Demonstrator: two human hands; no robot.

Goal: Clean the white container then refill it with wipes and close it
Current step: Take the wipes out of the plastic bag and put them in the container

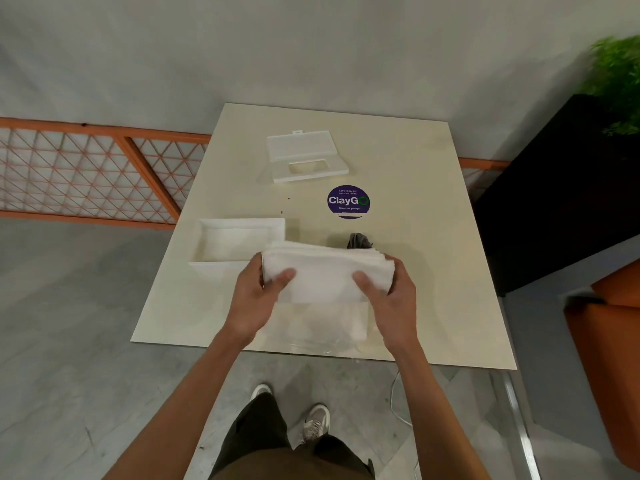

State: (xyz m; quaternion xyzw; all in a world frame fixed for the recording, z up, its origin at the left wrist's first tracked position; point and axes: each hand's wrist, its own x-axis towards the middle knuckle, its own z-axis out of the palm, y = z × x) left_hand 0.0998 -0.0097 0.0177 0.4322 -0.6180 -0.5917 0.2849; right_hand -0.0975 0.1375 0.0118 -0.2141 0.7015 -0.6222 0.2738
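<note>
Both hands clamp the stack of wipes (325,271) by its short ends, the left hand (258,299) with thumb on top at one end, the right hand (388,299) likewise at the other, so the stack's long axis runs side to side. The open white container (207,244) lies just to the left of the stack and slightly farther off, its long axis parallel, the stack's far left corner overlapping its rim. The left hand is nearer; its lid (304,155) sits well beyond the stack.
</note>
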